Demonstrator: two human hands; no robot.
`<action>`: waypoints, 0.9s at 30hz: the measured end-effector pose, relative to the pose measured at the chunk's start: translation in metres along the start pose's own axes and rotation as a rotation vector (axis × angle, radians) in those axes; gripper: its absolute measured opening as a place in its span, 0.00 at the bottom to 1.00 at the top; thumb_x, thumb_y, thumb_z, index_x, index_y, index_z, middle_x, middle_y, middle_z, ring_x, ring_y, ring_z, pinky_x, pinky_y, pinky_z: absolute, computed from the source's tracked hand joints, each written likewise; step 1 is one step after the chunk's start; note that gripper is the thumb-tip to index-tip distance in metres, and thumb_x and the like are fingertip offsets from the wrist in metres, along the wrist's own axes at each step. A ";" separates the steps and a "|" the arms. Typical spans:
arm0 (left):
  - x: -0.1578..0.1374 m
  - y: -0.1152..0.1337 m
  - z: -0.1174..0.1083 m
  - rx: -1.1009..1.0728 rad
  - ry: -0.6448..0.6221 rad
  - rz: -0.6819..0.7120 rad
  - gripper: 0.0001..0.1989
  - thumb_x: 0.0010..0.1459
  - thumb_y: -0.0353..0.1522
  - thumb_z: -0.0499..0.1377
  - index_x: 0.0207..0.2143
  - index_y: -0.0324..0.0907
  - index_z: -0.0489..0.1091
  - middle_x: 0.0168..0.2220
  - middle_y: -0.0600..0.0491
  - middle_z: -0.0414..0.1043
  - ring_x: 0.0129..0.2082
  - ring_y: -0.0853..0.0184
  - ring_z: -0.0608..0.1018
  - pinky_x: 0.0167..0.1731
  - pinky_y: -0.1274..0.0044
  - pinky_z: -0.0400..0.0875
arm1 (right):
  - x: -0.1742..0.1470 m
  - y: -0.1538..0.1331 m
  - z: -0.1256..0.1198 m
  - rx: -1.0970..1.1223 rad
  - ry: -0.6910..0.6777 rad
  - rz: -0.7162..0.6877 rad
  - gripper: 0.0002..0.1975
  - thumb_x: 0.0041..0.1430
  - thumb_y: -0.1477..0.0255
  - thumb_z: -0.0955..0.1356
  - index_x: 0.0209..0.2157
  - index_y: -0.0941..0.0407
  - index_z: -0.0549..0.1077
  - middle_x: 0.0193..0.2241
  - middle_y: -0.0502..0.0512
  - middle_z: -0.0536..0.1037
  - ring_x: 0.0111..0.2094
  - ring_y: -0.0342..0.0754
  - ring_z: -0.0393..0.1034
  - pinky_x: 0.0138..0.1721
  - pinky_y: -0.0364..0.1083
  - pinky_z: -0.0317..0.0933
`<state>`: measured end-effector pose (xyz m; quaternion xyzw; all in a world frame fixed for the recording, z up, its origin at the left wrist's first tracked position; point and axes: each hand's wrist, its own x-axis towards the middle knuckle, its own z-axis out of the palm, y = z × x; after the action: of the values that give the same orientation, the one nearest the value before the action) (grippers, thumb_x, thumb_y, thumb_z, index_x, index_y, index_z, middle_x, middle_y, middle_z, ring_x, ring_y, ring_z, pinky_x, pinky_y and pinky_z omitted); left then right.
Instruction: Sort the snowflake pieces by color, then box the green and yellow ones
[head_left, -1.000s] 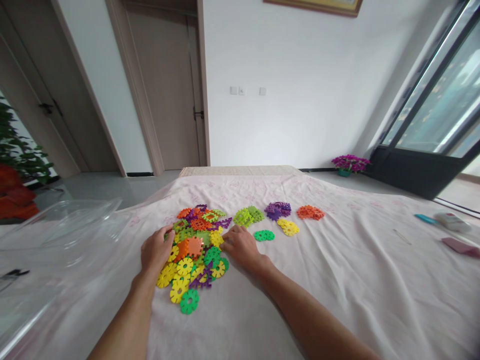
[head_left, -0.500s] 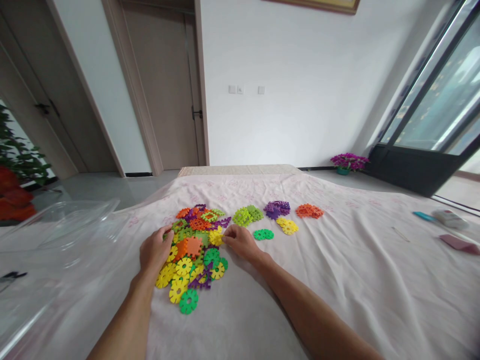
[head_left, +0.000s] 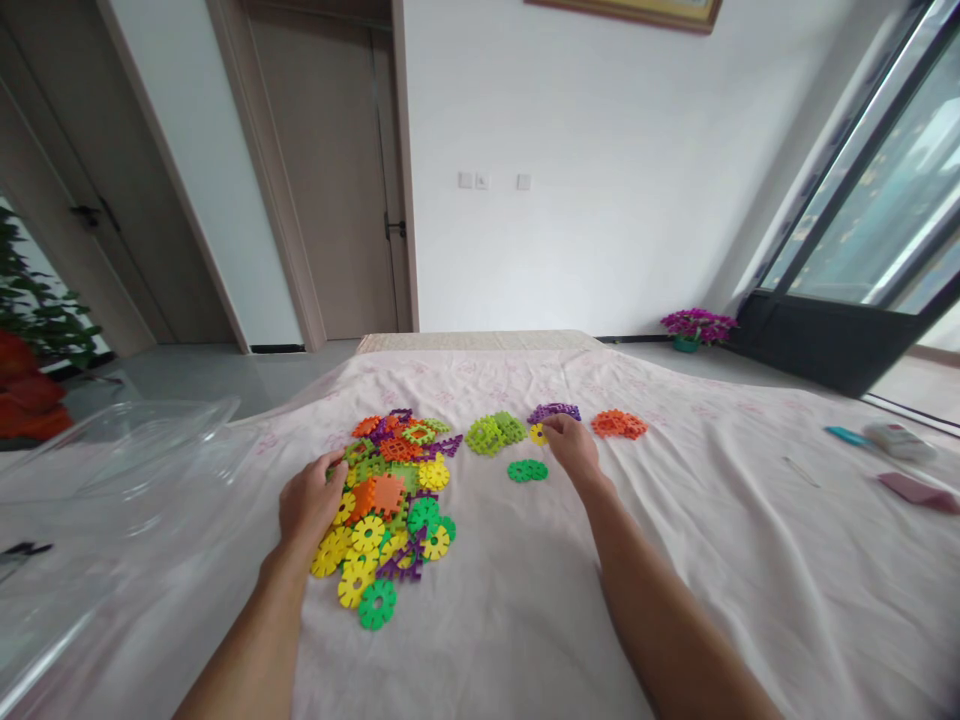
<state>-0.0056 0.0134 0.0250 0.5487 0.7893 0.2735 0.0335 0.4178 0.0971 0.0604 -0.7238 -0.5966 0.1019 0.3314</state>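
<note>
My right hand (head_left: 571,452) is over the middle of the cloth, its fingertips pinching a yellow notched disc (head_left: 537,434). Just behind the fingers lies a group of purple interlocking pieces (head_left: 555,411), partly covered by the hand. Two green notched discs (head_left: 528,470) lie a little nearer and to the left. My left hand (head_left: 311,500) rests with curled fingers against the left edge of a mixed pile of plastic pieces (head_left: 386,495). Whatever its fingertips grip there is too hidden to name. Yellow, green, orange and purple pieces overlap in that pile.
Lime-green pieces (head_left: 495,432) and orange pieces (head_left: 619,423) form separate groups on the pink-white cloth (head_left: 720,540). Clear plastic containers (head_left: 135,450) stand at the left. A pink object (head_left: 919,490), a blue item (head_left: 847,434) and a white pack (head_left: 898,440) lie far right.
My right hand has moved right, from the mixed pile to the purple pieces, with a yellow disc in its fingers. It now hides the yellow group there. My left hand has stayed in place.
</note>
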 end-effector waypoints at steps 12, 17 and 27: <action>0.000 0.001 -0.001 0.016 0.007 0.007 0.23 0.64 0.43 0.46 0.54 0.47 0.71 0.53 0.49 0.76 0.51 0.57 0.77 0.48 0.70 0.69 | 0.015 0.051 -0.019 -0.233 -0.072 0.170 0.16 0.51 0.69 0.65 0.39 0.50 0.82 0.37 0.57 0.80 0.41 0.55 0.74 0.35 0.45 0.60; 0.001 -0.001 0.001 0.007 0.005 0.004 0.23 0.64 0.43 0.46 0.55 0.47 0.71 0.53 0.49 0.76 0.51 0.57 0.77 0.47 0.70 0.69 | 0.010 0.045 -0.015 -0.302 -0.004 0.080 0.20 0.55 0.63 0.66 0.47 0.48 0.80 0.47 0.60 0.77 0.50 0.58 0.69 0.46 0.50 0.61; -0.001 0.001 -0.002 0.000 0.006 0.001 0.24 0.63 0.43 0.46 0.54 0.47 0.71 0.53 0.49 0.76 0.51 0.55 0.77 0.49 0.68 0.69 | 0.007 0.040 -0.020 -0.407 -0.138 0.065 0.15 0.50 0.67 0.67 0.39 0.49 0.82 0.41 0.60 0.79 0.47 0.60 0.70 0.43 0.52 0.61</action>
<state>-0.0050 0.0127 0.0267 0.5485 0.7890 0.2752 0.0312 0.4623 0.0939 0.0534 -0.7859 -0.6026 0.0396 0.1334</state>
